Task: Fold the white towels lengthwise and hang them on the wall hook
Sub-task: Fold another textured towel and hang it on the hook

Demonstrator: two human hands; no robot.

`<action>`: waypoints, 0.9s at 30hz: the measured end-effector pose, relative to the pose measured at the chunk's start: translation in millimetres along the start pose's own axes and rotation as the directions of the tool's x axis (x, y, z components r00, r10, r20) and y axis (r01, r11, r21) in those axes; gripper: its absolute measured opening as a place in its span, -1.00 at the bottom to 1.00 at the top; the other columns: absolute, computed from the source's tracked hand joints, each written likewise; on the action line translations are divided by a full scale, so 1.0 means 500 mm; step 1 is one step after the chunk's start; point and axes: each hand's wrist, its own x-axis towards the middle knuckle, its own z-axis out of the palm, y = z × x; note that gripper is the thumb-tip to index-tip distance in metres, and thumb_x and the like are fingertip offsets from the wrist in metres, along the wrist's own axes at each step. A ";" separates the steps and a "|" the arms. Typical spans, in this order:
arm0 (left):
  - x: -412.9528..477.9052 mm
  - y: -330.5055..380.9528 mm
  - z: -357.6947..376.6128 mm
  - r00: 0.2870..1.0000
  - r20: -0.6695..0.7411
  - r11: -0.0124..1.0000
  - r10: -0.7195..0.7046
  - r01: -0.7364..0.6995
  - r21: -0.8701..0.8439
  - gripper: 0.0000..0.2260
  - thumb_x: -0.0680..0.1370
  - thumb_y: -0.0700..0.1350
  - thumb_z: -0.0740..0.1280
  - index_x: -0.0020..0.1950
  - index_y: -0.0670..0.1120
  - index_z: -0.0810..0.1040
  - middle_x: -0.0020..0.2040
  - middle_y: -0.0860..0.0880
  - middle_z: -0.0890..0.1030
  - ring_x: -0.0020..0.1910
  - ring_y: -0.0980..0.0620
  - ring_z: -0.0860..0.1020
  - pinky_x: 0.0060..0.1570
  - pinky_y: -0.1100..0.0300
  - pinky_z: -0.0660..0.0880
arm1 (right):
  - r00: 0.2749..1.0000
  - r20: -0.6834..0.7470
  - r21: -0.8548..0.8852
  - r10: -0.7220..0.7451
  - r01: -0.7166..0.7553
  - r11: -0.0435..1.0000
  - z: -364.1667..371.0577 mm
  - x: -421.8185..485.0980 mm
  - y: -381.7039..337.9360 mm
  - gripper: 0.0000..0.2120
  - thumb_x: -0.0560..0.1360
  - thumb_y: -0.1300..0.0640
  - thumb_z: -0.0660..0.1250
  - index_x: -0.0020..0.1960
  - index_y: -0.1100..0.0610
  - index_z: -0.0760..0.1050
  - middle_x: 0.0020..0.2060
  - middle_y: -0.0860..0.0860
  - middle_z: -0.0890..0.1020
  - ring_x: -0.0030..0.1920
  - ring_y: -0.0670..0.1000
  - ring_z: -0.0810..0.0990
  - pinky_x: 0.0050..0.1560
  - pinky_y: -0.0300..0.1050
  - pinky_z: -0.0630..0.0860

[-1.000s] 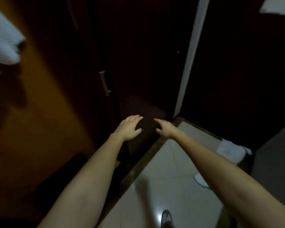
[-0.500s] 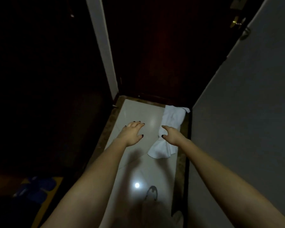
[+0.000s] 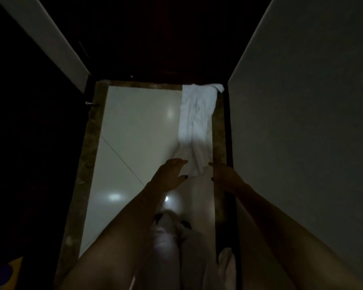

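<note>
A crumpled white cloth towel [image 3: 195, 122] lies on the floor at about 1 o'clock. It stretches in a long, wrinkled strip along the right edge of the glossy white tile floor [image 3: 134, 132]. Its far end is bunched against the foot of a dark reddish wooden door [image 3: 166, 38] at 12 o'clock, and its near end narrows to a twisted tail between the two hands.

The left hand [image 3: 170, 174] is stretched forward with its fingers spread and straight, grasping nothing. Its fingertips are just beside the towel's near end, though in this dim light I cannot tell whether they touch it. The right hand [image 3: 226, 176] reaches out at the towel's other side, relaxed and empty, over the mottled brown stone border [image 3: 86, 164] that frames the tiles.

A plain grey wall [image 3: 302, 122] fills the view from 1 to 4 o'clock, with a dark skirting strip [image 3: 228, 143] running along its base, close beside the towel. A white painted door frame [image 3: 46, 34] slants across at 10 o'clock, and a small metal stop [image 3: 89, 103] stands at its foot. Soft round light reflections [image 3: 113, 196] shine on the tiles. The person's legs in pale trousers [image 3: 168, 248] show at 6 o'clock, and a blue and yellow shape [image 3: 4, 271] sits at 8 o'clock, too dark to identify.
</note>
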 end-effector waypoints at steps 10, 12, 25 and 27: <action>0.393 -0.329 0.339 0.992 0.073 0.989 0.107 -0.114 0.097 -0.50 0.60 0.05 0.27 0.50 -0.07 0.28 0.45 -0.10 0.36 0.42 -0.08 0.30 0.37 0.08 0.26 | 0.989 -0.140 -0.076 0.055 -0.067 0.995 0.350 0.429 0.247 -0.42 0.59 0.05 0.29 0.55 -0.05 0.16 0.55 0.09 0.18 0.51 0.12 0.20 0.46 0.01 0.19; 0.454 -0.374 0.397 0.990 0.046 0.987 0.130 -0.134 0.092 -0.50 0.59 0.07 0.27 0.49 -0.07 0.31 0.43 -0.09 0.38 0.40 -0.08 0.32 0.36 0.07 0.28 | 0.986 -0.160 -0.135 0.050 -0.072 0.988 0.405 0.491 0.284 -0.39 0.59 0.02 0.30 0.55 -0.10 0.12 0.56 0.08 0.12 0.51 0.13 0.18 0.44 0.03 0.23; 0.659 -0.491 0.608 0.943 0.172 0.893 0.284 -0.326 0.311 -0.37 0.43 0.22 0.41 0.38 -0.07 0.37 0.39 -0.06 0.34 0.33 -0.07 0.32 0.27 0.07 0.27 | 0.965 -0.193 -0.302 -0.175 0.111 0.947 0.552 0.673 0.396 -0.48 0.61 0.11 0.23 0.53 0.12 0.21 0.42 0.16 0.29 0.35 0.13 0.36 0.17 -0.17 0.31; 0.669 -0.507 0.611 0.941 0.153 0.858 0.300 -0.337 0.387 -0.53 0.49 0.16 0.36 0.27 -0.09 0.46 0.32 -0.08 0.39 0.29 -0.09 0.35 0.21 0.07 0.29 | 0.931 -0.316 -0.273 -0.181 0.093 0.958 0.553 0.674 0.401 -0.60 0.60 0.18 0.22 0.42 0.21 0.36 0.24 0.22 0.42 0.17 0.19 0.45 0.03 -0.09 0.37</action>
